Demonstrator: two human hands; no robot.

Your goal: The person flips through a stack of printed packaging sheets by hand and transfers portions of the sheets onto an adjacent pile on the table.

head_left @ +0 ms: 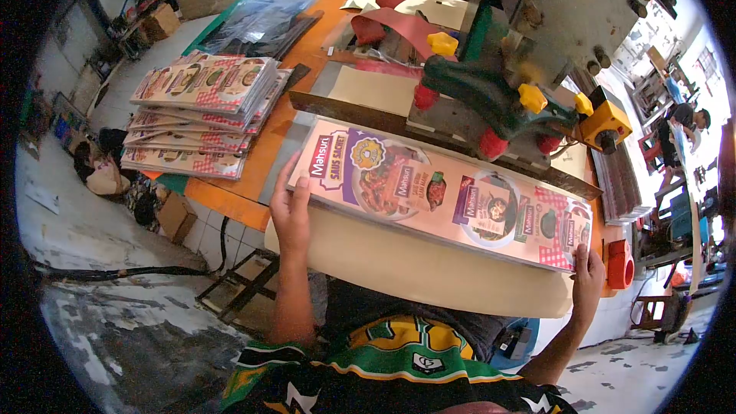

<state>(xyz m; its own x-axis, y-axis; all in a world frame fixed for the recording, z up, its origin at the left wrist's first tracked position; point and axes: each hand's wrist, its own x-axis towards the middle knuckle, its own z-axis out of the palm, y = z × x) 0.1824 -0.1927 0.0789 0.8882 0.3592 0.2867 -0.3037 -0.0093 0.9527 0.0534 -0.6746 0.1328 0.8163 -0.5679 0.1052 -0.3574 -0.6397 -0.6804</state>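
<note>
A long stack of printed sheets (pixel 452 199) with "Mahsuri" food pictures lies in front of me, tilted slightly down to the right. My left hand (pixel 291 207) grips its left end, the thumb on the edge and the fingers partly hidden. At the lower right corner, my right hand (pixel 588 270) holds the other end. Beneath the stack, a cream-coloured sheet (pixel 429 268) curves over the table's near edge. The stack's far long edge sits close to a dark metal bar (pixel 353 105) across the machine's front.
A machine (pixel 498 92) with green arms, yellow knobs and red parts stands ahead. Piles of similar printed sheets (pixel 203 115) rest on the orange table (pixel 222 198) at left, near clear plastic sheets (pixel 261 15). A red roll-like part (pixel 619 264) is at right. Another person (pixel 682 134) works farther off.
</note>
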